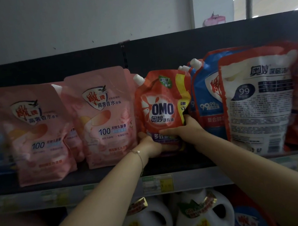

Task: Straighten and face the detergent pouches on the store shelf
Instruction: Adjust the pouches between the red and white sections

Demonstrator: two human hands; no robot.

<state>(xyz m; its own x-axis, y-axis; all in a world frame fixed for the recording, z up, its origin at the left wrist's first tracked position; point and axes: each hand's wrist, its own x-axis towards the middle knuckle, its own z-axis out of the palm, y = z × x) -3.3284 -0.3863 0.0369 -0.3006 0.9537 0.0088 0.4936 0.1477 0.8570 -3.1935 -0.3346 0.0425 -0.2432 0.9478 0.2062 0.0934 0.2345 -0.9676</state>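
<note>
Both grips hold the OMO pouch (161, 102) at its base on the shelf (95, 174).

The left grip (150, 146) cups the pouch's lower left corner from beneath. The right grip (185, 129) pinches its lower right edge, thumb across the front. The pouch stands near upright, label forward, cap (138, 79) at top left. It sits between a pink pouch (104, 118) on the left and a blue pouch (207, 95) on the right. Right of that, a white pouch (258, 100) shows its back. Jugs (202, 214) fill the shelf below.
</note>
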